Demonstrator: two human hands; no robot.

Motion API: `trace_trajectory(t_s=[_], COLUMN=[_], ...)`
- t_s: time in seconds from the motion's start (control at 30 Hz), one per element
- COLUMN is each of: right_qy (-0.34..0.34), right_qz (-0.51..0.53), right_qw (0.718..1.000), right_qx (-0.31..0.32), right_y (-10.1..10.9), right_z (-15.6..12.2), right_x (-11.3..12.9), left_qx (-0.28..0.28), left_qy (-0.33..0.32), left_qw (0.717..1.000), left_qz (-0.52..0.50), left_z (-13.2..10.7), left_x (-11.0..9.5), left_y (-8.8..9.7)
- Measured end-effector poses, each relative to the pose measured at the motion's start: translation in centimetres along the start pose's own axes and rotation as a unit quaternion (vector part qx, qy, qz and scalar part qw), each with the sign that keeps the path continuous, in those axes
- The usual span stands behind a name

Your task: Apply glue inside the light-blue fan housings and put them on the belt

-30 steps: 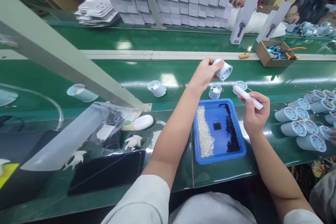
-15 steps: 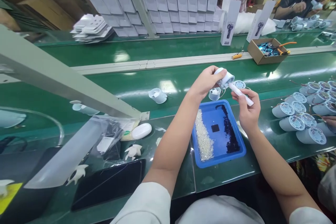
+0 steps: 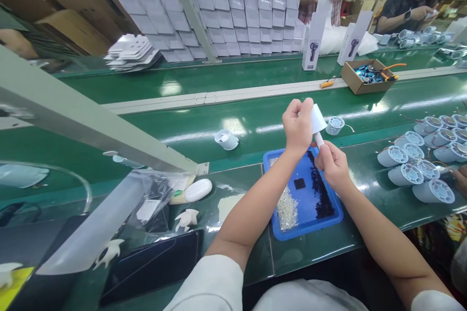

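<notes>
My left hand (image 3: 297, 126) is closed round a small white round housing (image 3: 318, 118), held up above the far end of a blue tray (image 3: 304, 226). My right hand (image 3: 331, 165) grips a white pen-like tool (image 3: 319, 140) whose tip points up into the underside of the housing. The tray holds a strip of small pale parts (image 3: 286, 206), a strip of small dark parts (image 3: 321, 189) and a black square piece (image 3: 299, 183). Both hands meet over the tray.
Several white fan housings (image 3: 416, 175) lie at the right; single ones (image 3: 226, 139) (image 3: 334, 125) sit on the green belt. A cardboard box (image 3: 367, 77), white cartons (image 3: 310, 48) and stacked white boxes (image 3: 237, 5) stand beyond. A metal strut (image 3: 91, 121) crosses left. Other people work across the belt.
The left hand turned the housing so its opening faces down and drew it nearer. The right hand moved under it and brought the tool's tip up into the housing.
</notes>
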State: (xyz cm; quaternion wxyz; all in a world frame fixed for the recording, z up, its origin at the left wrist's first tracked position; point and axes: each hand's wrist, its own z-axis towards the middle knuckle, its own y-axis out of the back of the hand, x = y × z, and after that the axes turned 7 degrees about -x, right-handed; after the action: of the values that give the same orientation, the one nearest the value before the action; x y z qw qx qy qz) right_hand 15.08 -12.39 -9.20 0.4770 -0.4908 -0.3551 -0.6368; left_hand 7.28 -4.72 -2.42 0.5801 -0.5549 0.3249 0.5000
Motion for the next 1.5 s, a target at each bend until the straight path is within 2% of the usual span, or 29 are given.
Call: trace_trajectory(t_s=[0.07, 0.13, 0.23, 0.27, 0.33, 0.4, 0.5, 0.53, 0.57, 0.63, 0.7, 0.8, 0.87, 1.03, 1.17, 1.27, 1.33, 1.4, 1.5], right_qy=[0.005, 0.020, 0.035, 0.032, 0.012, -0.010, -0.016, -0.013, -0.012, -0.015, -0.021, -0.012, 0.008, 0.037, 0.045, 0.050, 0.054, 0.070, 0.132], right_qz=[-0.008, -0.020, -0.082, -0.112, -0.154, -0.156, -0.114, -0.094, -0.074, -0.040, -0.030, -0.041, -0.058, -0.095, -0.104, -0.115, -0.128, -0.148, -0.189], right_qw=[1.000, 0.999, 0.995, 0.992, 0.988, 0.987, 0.992, 0.995, 0.997, 0.999, 0.998, 0.997, 0.996, 0.993, 0.990, 0.989, 0.987, 0.984, 0.973], right_qx=[-0.015, -0.042, -0.049, -0.040, -0.033, -0.049, -0.053, -0.041, -0.024, 0.011, 0.044, 0.070, 0.073, 0.065, 0.079, 0.079, 0.079, 0.072, 0.014], right_y=[0.1, 0.4, 0.9, 1.0, 1.2, 1.1, 0.8, 0.7, 0.5, 0.2, -0.1, -0.4, -0.5, -0.5, -0.5, -0.4, -0.3, -0.1, 0.3], right_z=[0.1, 0.2, 0.7, 0.8, 1.2, 1.5, 1.5, 1.5, 1.4, 1.3, 1.1, 0.9, 0.8, 0.9, 0.9, 0.9, 1.0, 1.1, 1.4], right_x=[0.3, 0.6, 0.8, 0.8, 0.8, 0.7, 0.6, 0.6, 0.6, 0.3, 0.0, -0.5, -0.7, -0.6, -0.7, -0.8, -0.8, -0.7, -0.3], left_qx=[0.018, 0.071, 0.153, 0.159, 0.122, 0.110, 0.193, 0.213, 0.227, 0.263, 0.332, 0.426, 0.441, 0.384, 0.332, 0.309, 0.287, 0.246, 0.169], left_qy=[-0.090, -0.149, -0.114, -0.095, -0.099, -0.102, -0.030, -0.020, -0.029, -0.082, -0.133, -0.152, -0.151, -0.137, -0.124, -0.074, -0.047, -0.034, 0.017], left_qw=[0.993, 0.976, 0.956, 0.949, 0.918, 0.855, 0.714, 0.681, 0.665, 0.678, 0.701, 0.709, 0.717, 0.773, 0.840, 0.893, 0.919, 0.943, 0.979], left_qz=[0.074, 0.141, 0.222, 0.256, 0.364, 0.496, 0.672, 0.701, 0.711, 0.681, 0.617, 0.541, 0.518, 0.485, 0.411, 0.318, 0.267, 0.220, 0.116], left_z=[0.0, 0.3, 1.9, 2.7, 4.5, 6.1, 7.5, 7.6, 7.5, 7.1, 6.6, 6.0, 5.8, 6.3, 6.4, 6.2, 6.1, 6.0, 6.1], left_x=[-0.2, -0.3, -0.2, -0.2, 0.0, 0.5, 1.6, 2.1, 2.6, 3.5, 4.3, 5.3, 5.8, 6.7, 6.7, 5.9, 5.0, 4.0, 2.5], left_y=[0.0, 0.1, 1.1, 1.8, 3.5, 5.4, 7.5, 7.8, 7.8, 7.3, 6.4, 5.1, 4.8, 4.8, 4.7, 4.5, 4.3, 4.0, 3.7])
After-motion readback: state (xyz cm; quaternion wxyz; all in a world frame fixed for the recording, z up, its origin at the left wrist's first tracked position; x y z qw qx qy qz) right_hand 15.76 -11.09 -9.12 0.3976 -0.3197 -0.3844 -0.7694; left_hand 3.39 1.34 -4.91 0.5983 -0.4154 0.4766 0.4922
